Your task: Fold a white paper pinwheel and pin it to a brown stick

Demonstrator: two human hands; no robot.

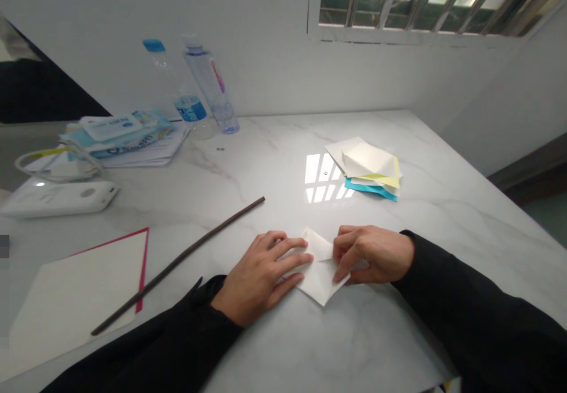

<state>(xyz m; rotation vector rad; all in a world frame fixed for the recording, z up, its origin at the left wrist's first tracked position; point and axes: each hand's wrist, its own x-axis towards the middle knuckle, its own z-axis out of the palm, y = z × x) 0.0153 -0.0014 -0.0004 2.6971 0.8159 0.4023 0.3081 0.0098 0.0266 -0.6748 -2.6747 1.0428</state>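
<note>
Folded white paper (323, 281) on a marbled table (261, 168), at five o'clock; left hand (263, 272), loosely spread, rests on its nine o'clock side; right hand (371, 254), fingers curled, pinches its three o'clock edge

The folded paper (322, 278) lies on the table (274, 351), between the person's left hand (266, 269) on its left and right hand (370, 252) on its right. Behind it, rightward, sits a paper stack (370, 165). Left of it lies a stick (199, 243); farther left, sheets (75, 298) under the stick's near end. Well behind it, leftward, are two bottles (212, 88), then a wipes pack (126, 136).
</note>
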